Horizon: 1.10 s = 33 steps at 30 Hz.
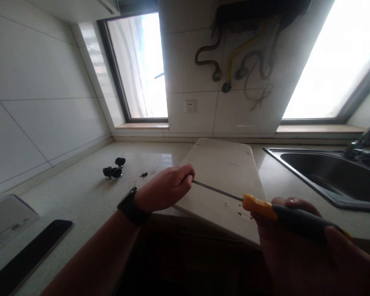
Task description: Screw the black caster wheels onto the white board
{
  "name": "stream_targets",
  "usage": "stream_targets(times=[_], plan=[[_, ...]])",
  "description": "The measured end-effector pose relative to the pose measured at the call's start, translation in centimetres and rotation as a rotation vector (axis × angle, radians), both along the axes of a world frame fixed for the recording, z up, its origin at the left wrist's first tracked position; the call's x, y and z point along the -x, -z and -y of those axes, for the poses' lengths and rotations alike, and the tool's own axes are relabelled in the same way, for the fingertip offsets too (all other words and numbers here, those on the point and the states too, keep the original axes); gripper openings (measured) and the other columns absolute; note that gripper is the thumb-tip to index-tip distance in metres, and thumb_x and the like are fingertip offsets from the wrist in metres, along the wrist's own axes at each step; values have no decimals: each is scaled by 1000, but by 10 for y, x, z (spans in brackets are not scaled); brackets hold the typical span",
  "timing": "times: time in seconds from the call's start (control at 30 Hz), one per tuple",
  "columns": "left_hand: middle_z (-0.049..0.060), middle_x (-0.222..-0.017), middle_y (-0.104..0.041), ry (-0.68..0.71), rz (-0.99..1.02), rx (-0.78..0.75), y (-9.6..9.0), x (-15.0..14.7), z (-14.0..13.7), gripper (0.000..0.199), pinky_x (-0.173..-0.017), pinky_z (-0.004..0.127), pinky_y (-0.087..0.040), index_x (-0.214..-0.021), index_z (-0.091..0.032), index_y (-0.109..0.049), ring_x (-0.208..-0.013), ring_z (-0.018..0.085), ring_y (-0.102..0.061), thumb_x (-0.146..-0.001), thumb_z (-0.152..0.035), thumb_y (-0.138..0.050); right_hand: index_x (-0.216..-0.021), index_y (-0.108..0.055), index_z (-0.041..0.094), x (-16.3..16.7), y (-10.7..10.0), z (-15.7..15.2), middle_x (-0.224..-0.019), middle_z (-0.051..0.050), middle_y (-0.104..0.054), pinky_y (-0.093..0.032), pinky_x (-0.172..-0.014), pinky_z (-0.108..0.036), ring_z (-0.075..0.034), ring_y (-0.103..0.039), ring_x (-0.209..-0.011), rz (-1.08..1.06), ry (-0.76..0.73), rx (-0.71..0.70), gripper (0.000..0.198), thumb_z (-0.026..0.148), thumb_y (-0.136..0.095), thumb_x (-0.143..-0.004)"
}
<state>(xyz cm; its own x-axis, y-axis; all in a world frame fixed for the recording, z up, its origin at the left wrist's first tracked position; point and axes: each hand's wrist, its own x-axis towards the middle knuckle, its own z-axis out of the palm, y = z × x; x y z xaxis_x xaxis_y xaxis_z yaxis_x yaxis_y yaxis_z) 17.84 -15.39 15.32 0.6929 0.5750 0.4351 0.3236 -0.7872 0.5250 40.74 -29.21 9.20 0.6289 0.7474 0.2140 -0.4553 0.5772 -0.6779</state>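
The long-shafted screwdriver with a black-and-yellow handle (260,206) is held above the front edge of the table (83,205), over a white rectangular board with rounded corners (222,160). The right hand (291,250) has its grip wrapped around the handle; the left hand (166,189) has its grip closed about the shaft's far end, hiding the tip. The board projects past the table's front edge. Black twin-wheel casters (112,172) lie toward the table's back left corner; a stainless-steel sink (314,168) is set right of the board.
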Motion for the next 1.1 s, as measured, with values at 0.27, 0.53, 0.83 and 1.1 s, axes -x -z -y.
stream_targets(times=[0.27, 0.53, 0.83, 1.1], plan=[[3, -81, -62, -147, 98, -36, -2, 7, -10, 17, -64, 30, -37, -97, -19, -64, -72, 16, -53, -101, -25, -49, -91, -77, 27, -8, -18, -6, -96, -3, -72, -65, -82, -43, -23, -73, -89, 6, 74, 43, 23, 41, -60, -84], [9, -101, -71, -86, 47, -8, 14, 16, -35, 22, -78, 34, -45, -110, -20, -72, -90, 22, -63, -97, -28, -56, -75, -72, 27, -12, -73, -54, -72, -1, -63, -58, -53, -34, -18, -65, -60, 332, 119, -74, 10, 32, -66, -81], [7, -87, -70, -103, 16, -4, 18, 17, -39, 20, -70, 31, -44, -105, -20, -74, -78, 20, -62, -96, -28, -58, -77, -65, 20, 3, -111, -111, -64, 1, -58, -54, -43, -27, -14, -62, -51, 796, -105, -15, 28, 47, -70, -84], [9, -99, -72, -98, 70, 66, 20, 11, -38, 25, -72, 31, -48, -111, -20, -73, -85, 20, -64, -98, -31, -55, -79, -60, 19, 26, -111, -142, -61, 2, -57, -52, -42, -24, -13, -62, -48, 1014, -159, -15, 31, 48, -64, -89]])
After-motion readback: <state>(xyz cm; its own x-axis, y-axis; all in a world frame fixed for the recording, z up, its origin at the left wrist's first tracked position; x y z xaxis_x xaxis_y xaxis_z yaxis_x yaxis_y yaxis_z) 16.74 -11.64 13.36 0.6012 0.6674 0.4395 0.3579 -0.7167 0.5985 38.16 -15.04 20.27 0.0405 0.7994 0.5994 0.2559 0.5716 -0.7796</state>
